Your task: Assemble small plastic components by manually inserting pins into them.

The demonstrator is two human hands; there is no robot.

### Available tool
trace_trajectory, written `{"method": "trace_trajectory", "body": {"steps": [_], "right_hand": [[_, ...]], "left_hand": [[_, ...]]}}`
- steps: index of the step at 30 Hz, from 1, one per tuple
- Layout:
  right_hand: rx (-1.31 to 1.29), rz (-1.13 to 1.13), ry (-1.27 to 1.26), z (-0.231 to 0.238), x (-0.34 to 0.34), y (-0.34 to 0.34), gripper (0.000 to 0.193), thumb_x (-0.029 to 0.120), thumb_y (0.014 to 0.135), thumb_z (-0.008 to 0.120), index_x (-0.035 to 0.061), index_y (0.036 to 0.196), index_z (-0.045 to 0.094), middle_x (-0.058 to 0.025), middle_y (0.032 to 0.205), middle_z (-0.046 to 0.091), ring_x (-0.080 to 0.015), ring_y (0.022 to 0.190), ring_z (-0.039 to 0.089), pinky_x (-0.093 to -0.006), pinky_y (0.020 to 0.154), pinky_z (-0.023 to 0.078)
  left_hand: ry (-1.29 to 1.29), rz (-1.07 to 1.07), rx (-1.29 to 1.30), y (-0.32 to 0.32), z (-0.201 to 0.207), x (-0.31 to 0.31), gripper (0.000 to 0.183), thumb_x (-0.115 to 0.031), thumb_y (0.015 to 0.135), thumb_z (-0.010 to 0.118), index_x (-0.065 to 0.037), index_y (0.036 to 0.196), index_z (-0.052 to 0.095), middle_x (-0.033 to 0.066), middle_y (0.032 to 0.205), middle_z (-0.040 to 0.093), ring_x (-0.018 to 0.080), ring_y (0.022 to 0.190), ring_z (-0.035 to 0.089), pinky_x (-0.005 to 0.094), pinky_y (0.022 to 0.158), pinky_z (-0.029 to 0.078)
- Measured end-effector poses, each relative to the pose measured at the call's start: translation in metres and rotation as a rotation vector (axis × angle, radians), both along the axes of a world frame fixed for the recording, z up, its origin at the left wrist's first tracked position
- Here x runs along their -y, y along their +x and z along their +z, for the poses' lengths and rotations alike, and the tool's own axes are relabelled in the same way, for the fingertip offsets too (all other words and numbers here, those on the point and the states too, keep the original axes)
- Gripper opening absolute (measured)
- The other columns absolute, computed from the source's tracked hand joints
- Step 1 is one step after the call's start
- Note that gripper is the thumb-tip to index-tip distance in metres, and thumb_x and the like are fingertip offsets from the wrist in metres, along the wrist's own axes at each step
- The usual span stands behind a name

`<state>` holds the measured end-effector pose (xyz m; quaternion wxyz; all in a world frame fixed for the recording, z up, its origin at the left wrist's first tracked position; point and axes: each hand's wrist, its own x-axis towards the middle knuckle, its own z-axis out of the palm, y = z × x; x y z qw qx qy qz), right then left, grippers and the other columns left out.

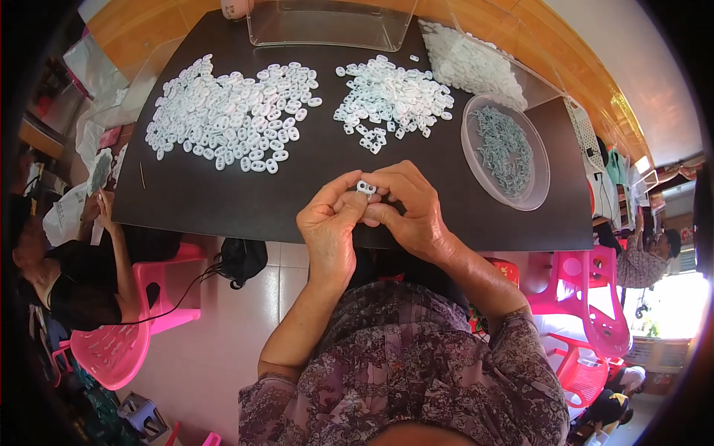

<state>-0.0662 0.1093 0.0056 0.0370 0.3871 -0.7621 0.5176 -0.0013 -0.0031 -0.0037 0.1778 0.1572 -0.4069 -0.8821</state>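
Over the near edge of the dark table, a small white plastic piece with two holes (365, 187) is pinched between the fingertips of both hands. My left hand (331, 219) grips it from the left, thumb and fingers pressed together. From the right, my right hand (407, 208) closes on the same piece. Beyond my hands lie a wide pile of white oval two-hole pieces (230, 115) at the left and a smaller pile of similar white pieces (394, 97) in the middle. A round clear tub (541, 175) at the right holds many small grey-green parts (504, 149).
On the dark table (297, 204), a clear plastic box (331, 37) stands at the back, with a bag of white pieces (472, 63) to its right. A thin stick (143, 176) lies at the left. Pink chairs (111, 353) flank the table; another person (82, 275) sits at the left.
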Motion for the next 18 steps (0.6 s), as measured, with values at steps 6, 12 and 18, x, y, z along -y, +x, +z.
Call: {"method": "trace_trajectory", "body": {"steps": [6, 12, 18], "right_hand": [[-0.068, -0.036, -0.044, -0.005, 0.000, 0.001, 0.035, -0.003, 0.062, 0.066, 0.0025, 0.096, 0.063, -0.0087, 0.089, 0.062, -0.0236, 0.075, 0.054, -0.0319, 0.066, 0.046], [-0.004, -0.083, -0.059, 0.000, 0.004, 0.008, 0.031, -0.004, 0.065, 0.066, 0.0026, 0.095, 0.063, -0.0066, 0.085, 0.062, -0.0199, 0.074, 0.054, -0.0300, 0.065, 0.046], [-0.029, -0.094, -0.070, 0.000, 0.005, 0.011, 0.029, -0.005, 0.068, 0.066, 0.0019, 0.096, 0.064, -0.0053, 0.084, 0.059, -0.0141, 0.072, 0.053, -0.0256, 0.063, 0.045]], "left_hand": [[-0.034, 0.024, -0.058, 0.003, -0.006, -0.002, 0.024, 0.002, 0.087, 0.057, 0.009, 0.109, 0.058, 0.0078, 0.081, 0.063, 0.0099, 0.065, 0.055, 0.0219, 0.061, 0.046], [-0.122, 0.059, -0.141, 0.005, -0.014, -0.004, 0.021, -0.001, 0.088, 0.058, 0.007, 0.108, 0.060, 0.0062, 0.082, 0.061, 0.0090, 0.068, 0.053, 0.0210, 0.062, 0.045], [-0.115, 0.057, -0.167, 0.007, -0.011, -0.002, 0.022, -0.002, 0.089, 0.057, 0.007, 0.109, 0.059, 0.0062, 0.085, 0.061, 0.0085, 0.069, 0.053, 0.0205, 0.064, 0.046]]}}
